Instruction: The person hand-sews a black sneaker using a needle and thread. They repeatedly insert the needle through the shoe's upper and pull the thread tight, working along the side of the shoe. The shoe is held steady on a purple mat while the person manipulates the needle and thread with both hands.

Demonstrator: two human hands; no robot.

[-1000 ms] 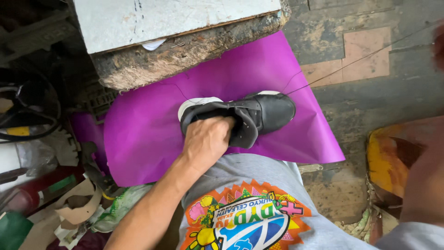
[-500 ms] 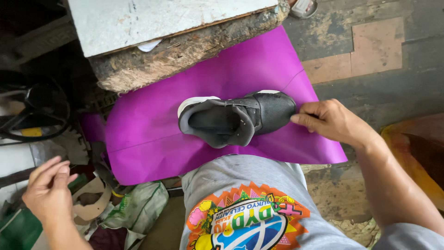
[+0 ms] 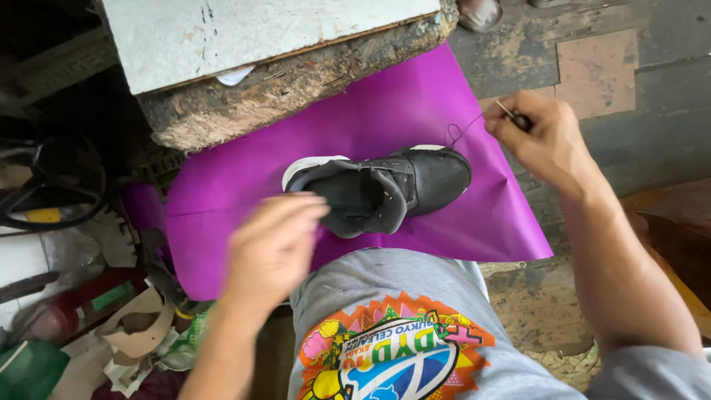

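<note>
A black shoe with a white sole [image 3: 385, 189] lies on a purple sheet [image 3: 244, 192] over my lap, its toe pointing right. My right hand [image 3: 544, 137] is above and to the right of the toe, pinching a small dark-handled awl or needle tool [image 3: 515, 117]. A thin dark thread [image 3: 463, 130] runs from that tool down to the shoe's toe. My left hand [image 3: 274, 244], blurred, hovers at the shoe's heel opening with fingers curled and nothing in it.
A rough wooden block with a pale top [image 3: 281, 67] stands just beyond the sheet. Leather scraps and bottles [image 3: 111, 326] clutter the floor at left, beside a dark wheel [image 3: 52, 185]. Worn floor tiles [image 3: 600, 74] lie at right.
My left hand came back from the clutter at left to the shoe's heel. My right hand left the toe and rose up and right, pulling the thread out.
</note>
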